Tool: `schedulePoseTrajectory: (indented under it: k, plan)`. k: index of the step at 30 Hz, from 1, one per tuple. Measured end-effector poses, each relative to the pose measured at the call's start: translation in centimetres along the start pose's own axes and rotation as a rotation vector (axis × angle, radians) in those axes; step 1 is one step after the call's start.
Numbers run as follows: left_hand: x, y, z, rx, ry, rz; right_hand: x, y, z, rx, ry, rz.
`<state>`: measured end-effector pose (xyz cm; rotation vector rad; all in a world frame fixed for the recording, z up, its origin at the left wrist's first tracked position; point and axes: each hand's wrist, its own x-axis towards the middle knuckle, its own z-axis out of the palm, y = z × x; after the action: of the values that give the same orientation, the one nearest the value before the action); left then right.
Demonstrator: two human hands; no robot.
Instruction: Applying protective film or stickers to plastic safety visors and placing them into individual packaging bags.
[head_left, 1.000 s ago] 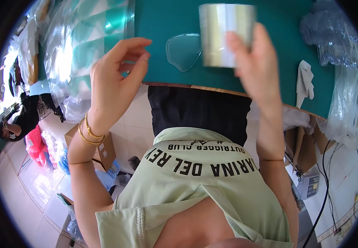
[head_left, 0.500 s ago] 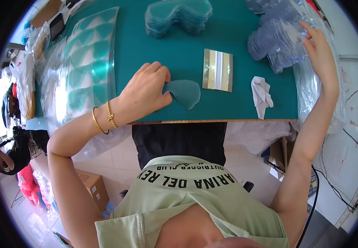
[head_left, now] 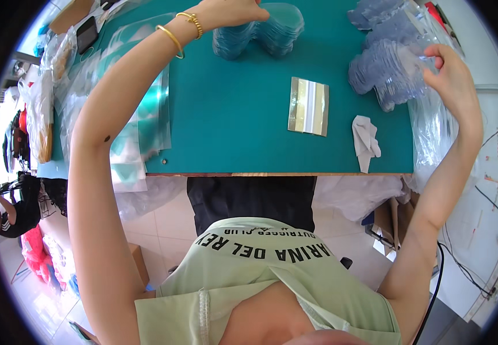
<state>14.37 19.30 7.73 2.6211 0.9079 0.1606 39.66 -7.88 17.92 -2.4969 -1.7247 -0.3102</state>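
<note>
At the far middle of the green table, my left hand (head_left: 231, 10) rests on a stack of clear blue-green goggle lenses (head_left: 231, 45). Its fingers are bent and closed at the top lens, partly cut off by the upper edge of the picture. On the right, my right hand (head_left: 453, 77) is beside a pile of clear goggle lenses with a bluish film look (head_left: 384, 69). Its thumb and forefinger are curled, with a gap between them, at the pile's right side. No lens shows in that gap.
A flat yellowish packet with a pale centre strip (head_left: 308, 106) and a crumpled white cloth (head_left: 365, 142) lie on the table (head_left: 226, 121). Clear sheets with green shapes (head_left: 151, 115) lie under my left forearm. Plastic film (head_left: 433, 126) covers the right edge. A phone (head_left: 86, 34) lies far left.
My left hand has carried the single lens from the near middle of the table up to the far stack. My right hand has drawn slightly down, its fingers curling more.
</note>
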Motion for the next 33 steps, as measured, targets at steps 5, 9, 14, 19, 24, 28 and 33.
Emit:
schedulePoseTrajectory:
  k: [5,9,14,19,24,28,33]
  plan:
    - [-5.7,2.8,0.7,-0.113,0.542,0.233,-5.1,-10.2,7.0,0.408,0.039,-0.520]
    - [-9.9,5.0,2.4,-0.191,0.520,0.258,-6.1,-18.9,12.8,0.503,-0.040,-0.537]
    - [-17.3,2.3,4.8,-0.334,0.446,0.108,-8.1,-17.0,14.6,0.512,0.222,-0.153]
    - [-22.1,1.3,6.9,-0.251,0.193,-0.112,-10.7,-10.5,17.3,0.299,0.181,-0.273]
    - [-23.0,0.2,7.9,-0.178,0.134,-0.119,-13.7,-6.2,13.7,0.240,0.145,0.083]
    - [-23.5,-0.1,8.5,-0.222,0.145,-0.111,-15.0,-6.6,14.1,0.410,0.024,0.349]
    - [-24.4,-0.4,9.0,-0.273,0.170,-0.099,-12.3,-16.6,13.2,0.758,0.190,-0.052]
